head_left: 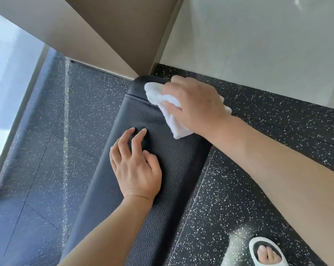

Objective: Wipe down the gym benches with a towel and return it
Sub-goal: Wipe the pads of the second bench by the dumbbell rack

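Observation:
A black padded gym bench (173,162) with a pebbled surface runs from the bottom centre up to a rounded far end. A crumpled white towel (172,114) lies near that far end, and my right hand (195,104) presses down on it with fingers curled around the cloth. My left hand (135,166) rests flat on the middle of the pad, fingers spread, holding nothing. Part of the towel is hidden under my right palm.
Black rubber flooring (57,131) with white speckles surrounds the bench. A beige wall corner (104,41) and a pale wall panel (258,45) stand just beyond the bench end. A window (7,73) is at the left. My foot in a white slipper (267,252) is at the bottom right.

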Tool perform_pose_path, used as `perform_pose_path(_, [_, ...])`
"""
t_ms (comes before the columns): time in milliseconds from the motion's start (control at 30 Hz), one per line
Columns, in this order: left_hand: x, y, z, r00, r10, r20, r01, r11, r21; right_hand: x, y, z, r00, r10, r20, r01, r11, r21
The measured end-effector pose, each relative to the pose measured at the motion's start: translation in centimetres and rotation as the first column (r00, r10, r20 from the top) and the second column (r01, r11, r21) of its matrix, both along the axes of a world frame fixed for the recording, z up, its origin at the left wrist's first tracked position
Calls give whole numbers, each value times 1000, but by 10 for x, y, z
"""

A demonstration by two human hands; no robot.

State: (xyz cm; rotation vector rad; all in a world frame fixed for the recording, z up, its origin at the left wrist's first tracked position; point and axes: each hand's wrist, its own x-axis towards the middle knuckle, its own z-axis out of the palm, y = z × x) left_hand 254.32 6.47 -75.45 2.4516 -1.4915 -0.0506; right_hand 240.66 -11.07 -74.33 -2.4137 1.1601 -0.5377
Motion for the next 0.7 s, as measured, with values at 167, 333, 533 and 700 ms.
perform_pose_path(167, [0,0,0,1000,-4,0,4,1000,3,-79,23,2,997,-39,68,33,996,77])
perform_pose_path(333, [0,1,-1,1000,4,3,-4,1000,-5,-23,7,2,1000,-30,2,30,999,12])
perform_pose_path(533, [0,1,-2,1000,-5,7,5,1000,-19,82,-32,4,997,70,-11,-70,998,-6])
perform_pose_path(700, [0,1,-2,1000,-14,15,15,999,-29,65,-43,3,999,46,28,-49,993,109])
